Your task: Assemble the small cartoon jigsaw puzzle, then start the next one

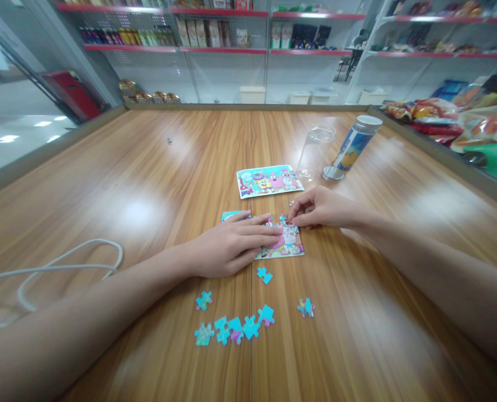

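Observation:
A partly joined cartoon jigsaw [288, 245] lies on the wooden table [148, 184]. My left hand [232, 245] rests flat on its left part, fingers stretched out together, holding it down. My right hand [319, 207] is at the jigsaw's top right edge, fingertips pinched on a small piece there. Several loose turquoise pieces [235, 326] lie nearer me, one piece [264, 274] just below the jigsaw and another [306, 307] to the right. A printed reference picture [269, 180] lies just beyond the jigsaw.
A clear jar [318, 149], its lid [332, 173] and a tilted printed tube [357, 142] stand behind the picture. A white cable [64, 262] loops at the left. Snack bags [462, 123] pile at the right edge. Shop shelves [223, 33] fill the back.

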A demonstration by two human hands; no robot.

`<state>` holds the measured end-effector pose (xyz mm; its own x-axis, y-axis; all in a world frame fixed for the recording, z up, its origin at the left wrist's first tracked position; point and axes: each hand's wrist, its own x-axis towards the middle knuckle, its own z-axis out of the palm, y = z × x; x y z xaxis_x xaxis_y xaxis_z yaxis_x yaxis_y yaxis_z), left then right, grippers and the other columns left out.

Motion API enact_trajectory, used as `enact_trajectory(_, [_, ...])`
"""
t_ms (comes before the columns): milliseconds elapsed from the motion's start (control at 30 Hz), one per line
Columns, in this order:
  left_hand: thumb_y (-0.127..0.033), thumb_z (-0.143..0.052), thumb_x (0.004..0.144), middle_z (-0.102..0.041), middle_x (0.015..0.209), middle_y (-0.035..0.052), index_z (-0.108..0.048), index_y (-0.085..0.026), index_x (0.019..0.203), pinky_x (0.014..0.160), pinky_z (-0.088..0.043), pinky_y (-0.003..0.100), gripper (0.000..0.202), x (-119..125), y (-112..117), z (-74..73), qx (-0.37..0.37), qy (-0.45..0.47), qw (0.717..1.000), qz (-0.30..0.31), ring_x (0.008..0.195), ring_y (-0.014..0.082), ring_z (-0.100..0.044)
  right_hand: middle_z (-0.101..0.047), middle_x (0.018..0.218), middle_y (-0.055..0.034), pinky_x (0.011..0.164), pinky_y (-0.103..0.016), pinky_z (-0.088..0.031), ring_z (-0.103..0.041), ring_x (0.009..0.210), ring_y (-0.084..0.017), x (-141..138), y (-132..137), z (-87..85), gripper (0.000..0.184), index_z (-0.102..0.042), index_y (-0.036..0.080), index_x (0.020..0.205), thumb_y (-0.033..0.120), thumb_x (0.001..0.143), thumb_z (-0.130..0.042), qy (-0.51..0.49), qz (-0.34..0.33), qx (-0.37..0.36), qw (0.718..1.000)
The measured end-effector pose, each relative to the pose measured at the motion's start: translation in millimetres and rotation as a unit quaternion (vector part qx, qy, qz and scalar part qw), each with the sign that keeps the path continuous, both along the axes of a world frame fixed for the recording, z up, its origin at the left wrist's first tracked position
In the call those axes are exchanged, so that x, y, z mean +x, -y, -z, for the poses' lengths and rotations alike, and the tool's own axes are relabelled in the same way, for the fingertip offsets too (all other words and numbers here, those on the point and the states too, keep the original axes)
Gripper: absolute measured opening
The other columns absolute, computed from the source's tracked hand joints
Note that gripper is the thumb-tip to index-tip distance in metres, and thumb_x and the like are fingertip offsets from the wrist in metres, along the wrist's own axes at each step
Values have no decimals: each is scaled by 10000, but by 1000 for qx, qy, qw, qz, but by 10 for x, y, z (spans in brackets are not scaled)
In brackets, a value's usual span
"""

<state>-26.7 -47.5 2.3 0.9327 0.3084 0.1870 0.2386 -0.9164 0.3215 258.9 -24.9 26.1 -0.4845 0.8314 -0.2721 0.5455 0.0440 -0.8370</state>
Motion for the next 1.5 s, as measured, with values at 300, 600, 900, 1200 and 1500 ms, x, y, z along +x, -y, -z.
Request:
enact_trajectory(300, [-165,-410,1008,-465,1551,54,-460,-267,1475,1203,-282,557,481,-5,-5,4,6,-11,1000,1,1519,294,-281,-642,649,-2,504,-216,-402,-550,574,-96,-7,9,10,270,-737,117,934,328,766,-752,32,-35,69,997])
enact_trajectory(600, [-164,-415,1006,-454,1560,40,-449,-281,1483,1212,-277,544,492,-8,-9,13,2,-16,1000,-1,1525,275,-273,-597,639,21,501,-217,-369,-516,575,-91,-27,6,4,175,-674,134,854,278,773,-729,41,-51,92,994])
enact_trajectory(900, [-157,-435,1002,-504,1523,45,-491,-290,1452,1196,-299,551,472,-1,0,-4,-15,3,1000,-7,1507,275,-320,-529,554,66,445,-209,-318,-489,483,-77,-32,19,-40,171,-548,180,772,249,785,-704,35,-52,62,996])
enact_trajectory(1200, [-167,-436,1004,-517,1511,43,-506,-279,1438,1194,-304,531,454,-3,-13,-2,-12,5,1000,-5,1499,263,-338,-487,517,78,415,-187,-358,-491,437,-77,-21,29,-50,119,-525,187,759,124,738,-623,24,-24,15,999])
enact_trajectory(1500, [-171,-446,995,-509,1519,16,-500,-307,1445,1207,-302,499,474,-1,-14,6,-16,8,1000,-7,1504,245,-330,-657,769,-36,592,-248,-399,-609,667,-145,-92,170,-213,114,-603,161,830,82,825,-522,225,-100,228,942])
